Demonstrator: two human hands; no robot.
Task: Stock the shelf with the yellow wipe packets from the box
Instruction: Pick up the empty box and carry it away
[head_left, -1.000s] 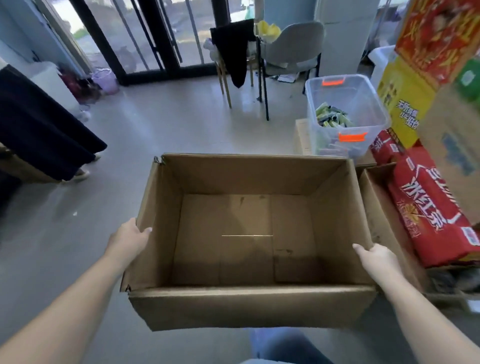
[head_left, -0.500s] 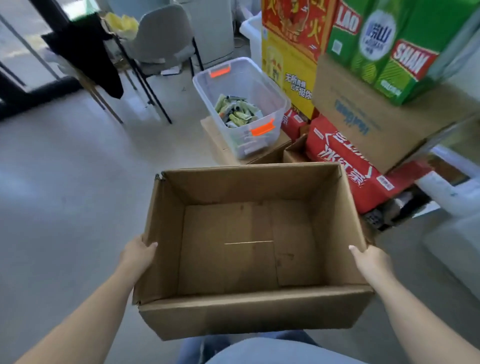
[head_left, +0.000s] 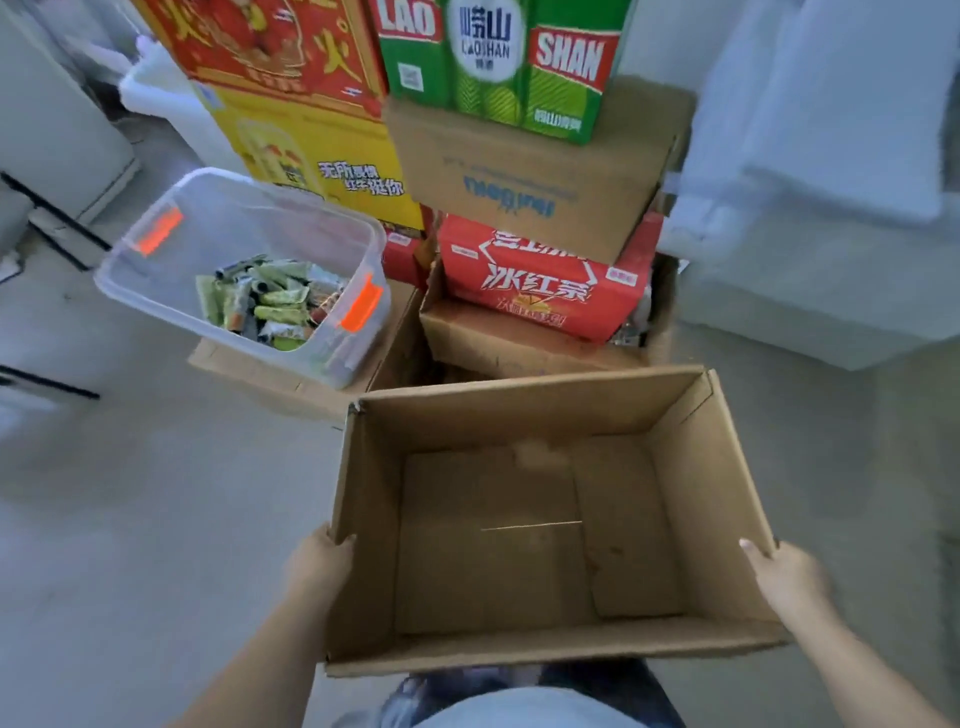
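Note:
An open brown cardboard box (head_left: 540, 415) is carried in front of me, and its inside is bare cardboard with no packets in it. My left hand (head_left: 319, 564) grips the box's left wall, thumb hooked over the rim. My right hand (head_left: 784, 577) holds the right wall the same way, thumb on the rim. No yellow wipe packets and no shelf are in view.
A clear plastic bin (head_left: 156, 270) with orange latches holds several small green sachets and rests on a flat carton. Stacked red, yellow, green and brown cartons (head_left: 524, 187) stand straight ahead. White foam boxes (head_left: 831, 182) stand at the right. Grey floor lies to the left.
I have turned right with the box in both hands. The glass doors and chairs have left the view; the carton stack and plastic bin are now close ahead.

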